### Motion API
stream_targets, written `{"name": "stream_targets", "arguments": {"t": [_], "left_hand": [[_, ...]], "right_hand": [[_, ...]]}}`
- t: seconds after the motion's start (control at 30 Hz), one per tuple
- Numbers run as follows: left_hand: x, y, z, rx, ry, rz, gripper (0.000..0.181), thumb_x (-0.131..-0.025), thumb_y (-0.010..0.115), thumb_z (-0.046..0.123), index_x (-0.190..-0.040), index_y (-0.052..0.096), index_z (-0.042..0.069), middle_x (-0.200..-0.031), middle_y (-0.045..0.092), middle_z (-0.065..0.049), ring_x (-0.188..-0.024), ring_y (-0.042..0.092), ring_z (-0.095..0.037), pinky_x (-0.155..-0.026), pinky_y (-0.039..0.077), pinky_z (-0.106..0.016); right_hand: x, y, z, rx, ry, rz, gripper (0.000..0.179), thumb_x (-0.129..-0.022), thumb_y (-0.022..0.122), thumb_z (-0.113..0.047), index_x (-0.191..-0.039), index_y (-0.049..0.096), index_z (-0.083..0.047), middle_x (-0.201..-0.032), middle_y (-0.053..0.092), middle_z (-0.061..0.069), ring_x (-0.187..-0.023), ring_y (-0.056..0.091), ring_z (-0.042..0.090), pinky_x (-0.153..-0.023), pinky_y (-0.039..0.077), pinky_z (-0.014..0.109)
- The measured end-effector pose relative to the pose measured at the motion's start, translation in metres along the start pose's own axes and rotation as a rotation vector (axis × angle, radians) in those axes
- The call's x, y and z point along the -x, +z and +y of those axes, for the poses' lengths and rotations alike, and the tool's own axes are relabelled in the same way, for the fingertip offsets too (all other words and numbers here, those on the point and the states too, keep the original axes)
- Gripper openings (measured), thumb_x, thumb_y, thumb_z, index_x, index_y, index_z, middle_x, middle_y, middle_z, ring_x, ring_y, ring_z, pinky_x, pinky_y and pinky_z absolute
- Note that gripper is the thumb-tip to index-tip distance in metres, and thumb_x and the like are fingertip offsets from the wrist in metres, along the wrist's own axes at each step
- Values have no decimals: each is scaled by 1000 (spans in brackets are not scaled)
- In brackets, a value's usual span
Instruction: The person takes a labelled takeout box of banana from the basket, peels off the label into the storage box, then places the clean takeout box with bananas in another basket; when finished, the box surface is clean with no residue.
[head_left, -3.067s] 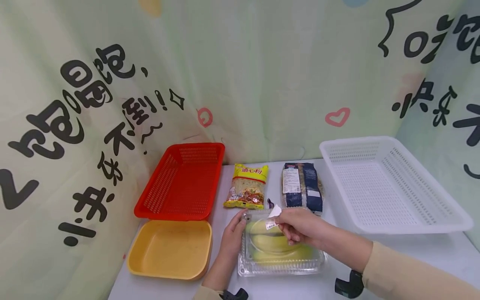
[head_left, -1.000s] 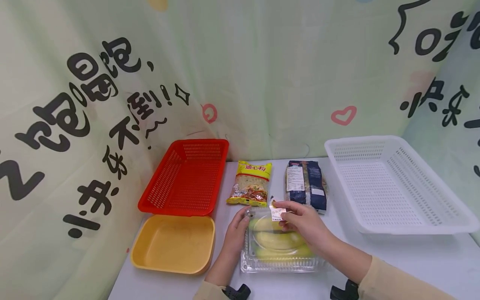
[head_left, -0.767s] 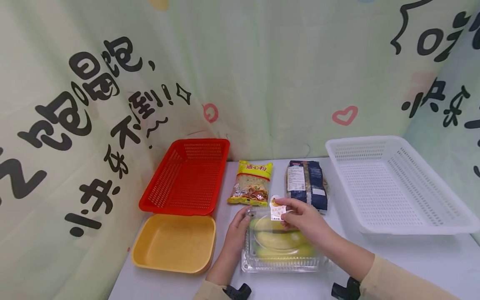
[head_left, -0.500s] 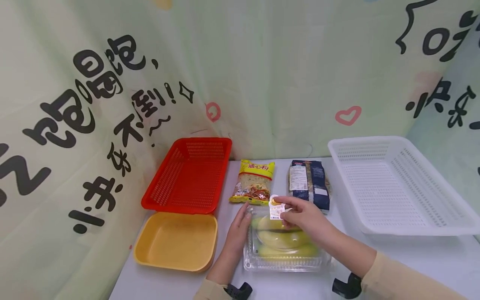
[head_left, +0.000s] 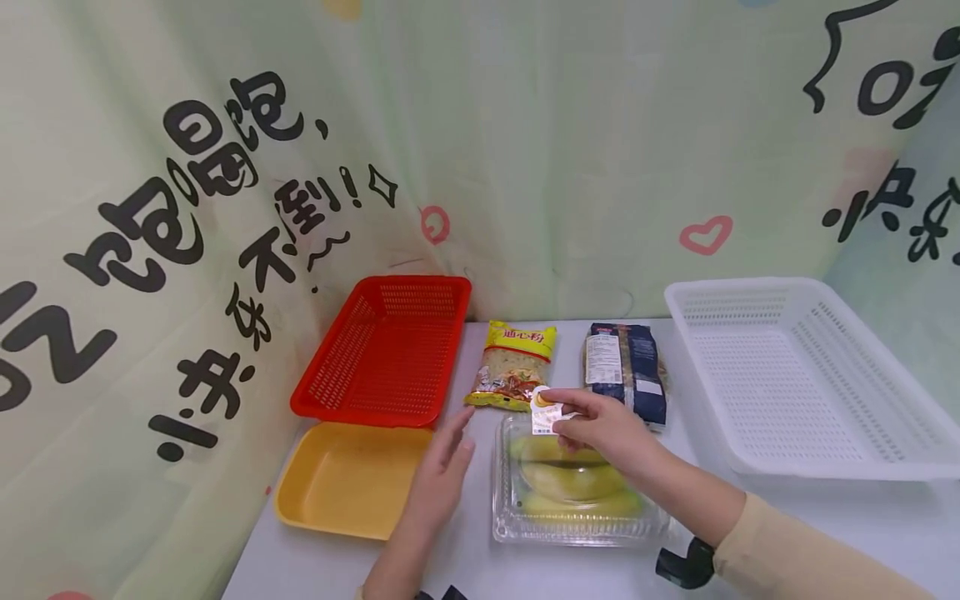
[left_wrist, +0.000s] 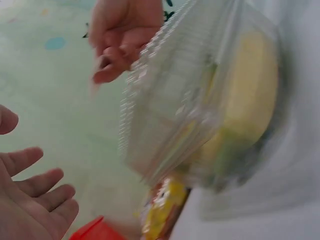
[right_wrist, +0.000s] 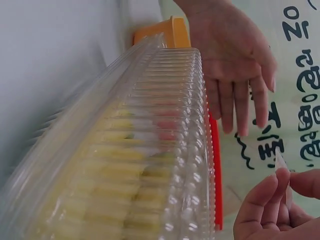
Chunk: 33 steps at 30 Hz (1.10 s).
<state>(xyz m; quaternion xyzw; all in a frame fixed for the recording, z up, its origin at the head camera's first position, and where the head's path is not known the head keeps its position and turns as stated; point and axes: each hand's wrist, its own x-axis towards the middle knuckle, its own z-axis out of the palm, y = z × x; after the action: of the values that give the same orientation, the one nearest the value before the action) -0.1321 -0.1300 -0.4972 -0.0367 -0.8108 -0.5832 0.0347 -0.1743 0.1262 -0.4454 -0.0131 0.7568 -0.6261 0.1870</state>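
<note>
A clear plastic clamshell box (head_left: 517, 523) of yellow bananas (head_left: 573, 483) stands on the table, its lid down. Over the box's far part, my right hand (head_left: 611, 429) pinches a small white sticker label (head_left: 546, 418) between thumb and fingers. The label has a rounded top with an orange-yellow picture and print below. My left hand (head_left: 435, 483) is raised to the left of the box, apart from it, beside the yellow tub. In the right wrist view its palm and straight fingers (right_wrist: 241, 107) show, holding nothing, and the label (right_wrist: 280, 161) appears nearly edge-on.
At the left, a red perforated basket (head_left: 382, 358) stands behind a yellow tub (head_left: 345, 487). A yellow bag of macaroni (head_left: 513, 358) and a dark blue bag (head_left: 636, 358) lie behind the box. A large white basket (head_left: 757, 392) is at the right, and a printed curtain hangs behind.
My left hand has come off the box's left side and moved left. The label, tilted and partly turned earlier, now hangs flat toward the head camera in my right hand's pinch.
</note>
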Motion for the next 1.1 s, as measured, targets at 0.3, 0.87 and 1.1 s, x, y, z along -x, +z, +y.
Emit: {"name": "stream_targets", "arguments": {"t": [0.3, 0.87, 1.1], "left_hand": [[0, -131, -4, -172, -92, 394, 34, -105, 43, 35, -117, 67, 13, -113, 67, -5, -101, 58, -9, -85, 46, -6], [6, -225, -92, -404, -473, 118, 66, -103, 33, 54, -149, 39, 8, -149, 39, -23, -130, 39, -40, -110, 38, -58], [5, -224, -105, -309, -523, 120, 60, -103, 37, 52, -151, 39, 17, -148, 41, -20, -125, 41, -37, -103, 43, -52]], "right_hand": [[0, 1, 0, -13, 7, 15, 45, -89, 71, -11, -133, 63, -16, -94, 64, 9, -80, 63, 23, -76, 57, 32], [0, 1, 5, -18, 41, 33, 42, -90, 71, -13, -131, 64, -18, -92, 67, 12, -82, 63, 25, -75, 57, 32], [0, 1, 7, -34, 47, 37, 41, -90, 69, -10, -131, 64, -16, -90, 65, 7, -78, 62, 22, -70, 55, 27]]}}
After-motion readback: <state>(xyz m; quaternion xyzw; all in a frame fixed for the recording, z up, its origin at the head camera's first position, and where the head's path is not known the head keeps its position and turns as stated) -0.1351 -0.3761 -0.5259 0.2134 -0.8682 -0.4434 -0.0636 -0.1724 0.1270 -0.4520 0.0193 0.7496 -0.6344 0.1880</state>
